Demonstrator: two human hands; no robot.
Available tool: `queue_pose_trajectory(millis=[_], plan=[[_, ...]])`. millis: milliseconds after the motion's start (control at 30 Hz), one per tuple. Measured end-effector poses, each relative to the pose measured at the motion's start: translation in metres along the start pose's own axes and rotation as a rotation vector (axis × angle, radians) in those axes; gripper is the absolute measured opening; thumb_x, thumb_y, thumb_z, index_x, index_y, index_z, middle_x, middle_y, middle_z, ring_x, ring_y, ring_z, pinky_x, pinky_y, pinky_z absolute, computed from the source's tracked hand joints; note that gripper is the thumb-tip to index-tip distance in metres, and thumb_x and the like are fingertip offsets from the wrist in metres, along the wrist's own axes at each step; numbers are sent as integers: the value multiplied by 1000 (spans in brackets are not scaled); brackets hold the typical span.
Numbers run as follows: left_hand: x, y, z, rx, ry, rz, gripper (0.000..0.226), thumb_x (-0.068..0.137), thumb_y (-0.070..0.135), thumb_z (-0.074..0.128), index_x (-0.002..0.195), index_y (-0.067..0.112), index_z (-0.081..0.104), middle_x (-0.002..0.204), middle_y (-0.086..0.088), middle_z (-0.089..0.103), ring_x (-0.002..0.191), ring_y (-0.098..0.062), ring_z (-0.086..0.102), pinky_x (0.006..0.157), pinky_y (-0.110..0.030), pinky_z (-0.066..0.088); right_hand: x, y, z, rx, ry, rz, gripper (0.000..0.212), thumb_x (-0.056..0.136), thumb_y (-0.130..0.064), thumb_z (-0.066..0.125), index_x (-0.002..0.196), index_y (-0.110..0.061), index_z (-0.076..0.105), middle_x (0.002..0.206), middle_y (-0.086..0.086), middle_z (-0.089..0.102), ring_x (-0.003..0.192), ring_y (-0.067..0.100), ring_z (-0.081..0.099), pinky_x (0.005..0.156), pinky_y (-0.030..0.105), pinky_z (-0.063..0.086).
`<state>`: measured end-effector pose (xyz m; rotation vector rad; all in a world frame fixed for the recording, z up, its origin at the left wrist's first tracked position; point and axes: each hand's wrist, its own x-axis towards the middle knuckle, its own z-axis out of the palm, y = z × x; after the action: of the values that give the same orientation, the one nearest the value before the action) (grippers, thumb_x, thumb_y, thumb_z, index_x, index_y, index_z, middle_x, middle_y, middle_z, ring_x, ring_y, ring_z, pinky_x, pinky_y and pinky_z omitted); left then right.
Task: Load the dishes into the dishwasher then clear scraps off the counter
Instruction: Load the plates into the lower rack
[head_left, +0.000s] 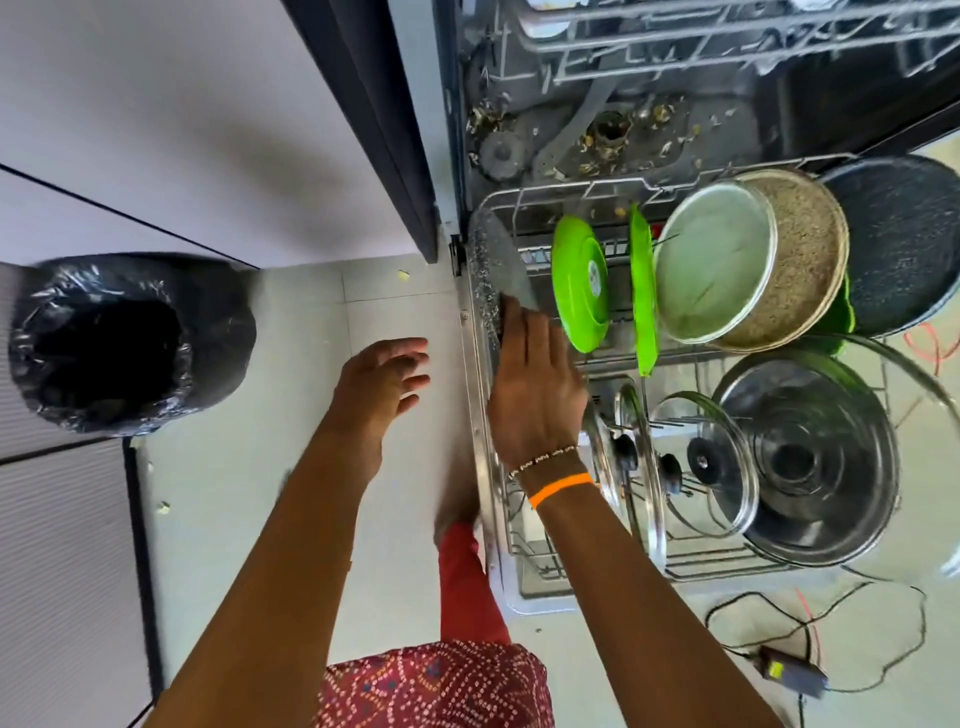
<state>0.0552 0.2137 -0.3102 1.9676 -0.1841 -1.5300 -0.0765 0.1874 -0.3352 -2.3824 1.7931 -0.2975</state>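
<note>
Head view: the right hand has its grip on a grey speckled plate, fingers curled over its near edge, standing it upright at the left end of the lower rack, probably so it drops between the tines like its neighbours. The left hand holds nothing; its fingers are spread and relaxed above the floor, likely for balance.

Just beside the grey plate stand two green plates on edge, parallel, so spray can reach both faces. Next comes one steel pot tipped on its side, mouth towards the plates, with one dark pan leaning behind it.

Along the near row I count three lids with black knobs (two steel, one glass, as far as I can tell), upright, and one large steel pot tilted, its mouth facing the camera.

One bin with a black liner sits well apart on the left, handy for scraps. Loading seems nearly finished; no counter surface shows.
</note>
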Motion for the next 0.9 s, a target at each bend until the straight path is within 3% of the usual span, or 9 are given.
queue_pose_trajectory(millis=[133,267,367,467,667,733,800,900], plan=[[2,-5,-19,15,-10,5,25,97,4,41,104,16,61,101,-1,63,98,-21,61,82,-25,45,10,-1,24,-71,-34,60,41,78,-6,52,119,-5,57,90,6,64,75,20,61,43,28,48],[3,-4,-25,18,-26,2,24,97,5,41,107,15,61,108,-5,62,98,-20,61,88,-26,44,27,6,40,-112,-91,117,38,81,-8,48,117,-7,60,88,4,63,73,19,61,38,27,43],[4,-2,-21,35,-51,-16,25,97,7,41,109,16,61,103,0,63,95,-17,62,84,-22,44,33,17,52,-98,-196,179,44,80,-6,53,124,-5,52,102,9,60,88,24,60,44,31,49],[6,1,-13,54,-95,-31,24,98,11,41,111,17,61,102,3,63,94,-14,61,86,-22,44,38,24,63,-30,-296,257,42,93,-8,38,135,-7,36,122,11,50,111,30,50,63,42,51],[7,4,-5,98,-128,-34,22,98,13,43,109,19,62,98,6,64,96,-15,62,91,-28,44,60,25,64,-72,-216,262,40,93,-11,23,127,-5,44,119,13,52,108,31,54,58,41,49],[8,4,-5,108,-131,-31,23,99,13,42,109,19,61,98,6,64,97,-16,62,93,-30,43,70,31,61,-45,-281,265,36,96,-14,32,130,-6,39,125,12,48,113,31,51,65,44,49],[8,4,-6,116,-135,-32,25,99,12,40,110,19,61,100,4,64,99,-17,62,94,-30,42,75,34,56,50,-379,214,45,93,-23,48,133,-7,35,131,12,43,118,31,46,73,45,48],[5,4,-9,135,-162,-44,28,98,9,39,112,18,61,106,1,64,101,-19,62,95,-30,43,71,27,45,153,-344,198,48,89,-24,55,132,-10,39,133,12,41,119,31,43,80,43,47]])
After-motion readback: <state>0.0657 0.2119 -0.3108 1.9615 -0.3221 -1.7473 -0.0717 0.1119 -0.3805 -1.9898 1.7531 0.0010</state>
